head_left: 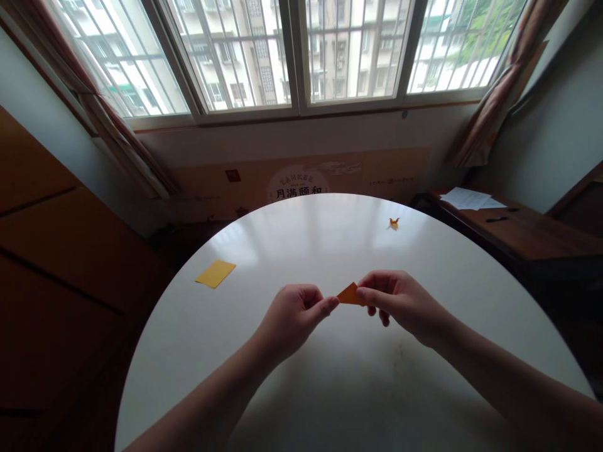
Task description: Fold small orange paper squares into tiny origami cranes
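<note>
Between my two hands, just above the white round table, is a small folded piece of orange paper, roughly triangular with its peak upward. My left hand pinches its left corner between thumb and curled index finger. On the other side my right hand grips the right part, thumb on the near face, with the lower fingers loosely curled beneath. My fingers cover both ends of the paper, so its full shape is partly hidden.
Flat yellow paper lies at the table's left. A small folded orange-and-yellow paper figure stands near the far right edge. Beyond, a brown wooden desk carries white sheets and a dark pen. A barred window is behind.
</note>
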{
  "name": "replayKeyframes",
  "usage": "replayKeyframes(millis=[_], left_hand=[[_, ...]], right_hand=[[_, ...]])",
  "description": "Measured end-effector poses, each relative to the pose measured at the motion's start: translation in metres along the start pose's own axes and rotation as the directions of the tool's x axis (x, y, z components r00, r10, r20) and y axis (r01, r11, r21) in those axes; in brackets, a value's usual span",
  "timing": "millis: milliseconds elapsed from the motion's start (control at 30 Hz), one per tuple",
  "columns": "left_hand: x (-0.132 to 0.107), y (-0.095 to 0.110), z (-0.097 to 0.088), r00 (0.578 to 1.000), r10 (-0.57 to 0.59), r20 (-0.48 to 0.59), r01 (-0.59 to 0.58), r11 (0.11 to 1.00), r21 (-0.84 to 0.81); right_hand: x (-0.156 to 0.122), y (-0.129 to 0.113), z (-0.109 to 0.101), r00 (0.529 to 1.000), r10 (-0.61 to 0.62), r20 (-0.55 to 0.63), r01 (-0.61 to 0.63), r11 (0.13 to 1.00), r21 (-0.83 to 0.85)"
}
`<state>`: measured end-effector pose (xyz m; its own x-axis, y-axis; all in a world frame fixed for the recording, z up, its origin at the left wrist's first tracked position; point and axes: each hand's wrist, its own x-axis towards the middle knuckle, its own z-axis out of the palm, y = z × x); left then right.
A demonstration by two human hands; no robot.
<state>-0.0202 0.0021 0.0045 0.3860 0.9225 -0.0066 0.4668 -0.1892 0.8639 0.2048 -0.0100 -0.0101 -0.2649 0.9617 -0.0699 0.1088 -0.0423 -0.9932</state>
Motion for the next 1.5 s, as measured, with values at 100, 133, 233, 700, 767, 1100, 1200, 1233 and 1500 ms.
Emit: replayKeyframes(millis=[100,133,233,700,767,1100,1200,1233,1500], left_hand=[[0.003,-0.001,-0.004,0.998,0.037,-0.051,-0.034,0.998,0.054],[0.004,-0.001,-0.003,0.997,0.056,-0.061,-0.053,0.997,0.064],[0.004,-0.001,0.003,0.992,0.122,-0.018,-0.120,0.989,0.088],[0.000,0.000,0.010,0.986,0.163,-0.021,-0.159,0.979,0.127],[-0.001,0.000,0.011,0.985,0.168,-0.025,-0.164,0.980,0.115],[-0.009,0.009,0.016,0.969,0.246,0.018,-0.247,0.967,0.063],[-0.009,0.009,0.015,0.970,0.241,0.019,-0.241,0.969,0.051],[-0.009,0.009,0.014,0.972,0.236,0.021,-0.237,0.971,0.044],[-0.002,0.008,-0.001,0.996,0.088,0.021,-0.085,0.992,-0.096]], right_hand=[[0.000,0.000,-0.001,0.999,-0.045,0.017,0.047,0.989,-0.141],[0.000,0.000,0.001,0.997,-0.074,0.037,0.080,0.975,-0.205],[-0.003,0.000,0.007,0.982,-0.165,0.094,0.187,0.925,-0.330],[-0.003,0.003,0.016,0.964,-0.255,0.079,0.266,0.914,-0.305],[-0.003,0.004,0.018,0.965,-0.247,0.090,0.263,0.919,-0.295],[-0.005,-0.001,0.015,0.972,-0.185,0.141,0.217,0.943,-0.254],[-0.005,-0.001,0.013,0.971,-0.174,0.161,0.207,0.954,-0.218],[-0.005,-0.001,0.013,0.971,-0.172,0.168,0.206,0.955,-0.212],[-0.005,-0.010,-0.001,0.976,-0.138,0.171,0.178,0.952,-0.247]])
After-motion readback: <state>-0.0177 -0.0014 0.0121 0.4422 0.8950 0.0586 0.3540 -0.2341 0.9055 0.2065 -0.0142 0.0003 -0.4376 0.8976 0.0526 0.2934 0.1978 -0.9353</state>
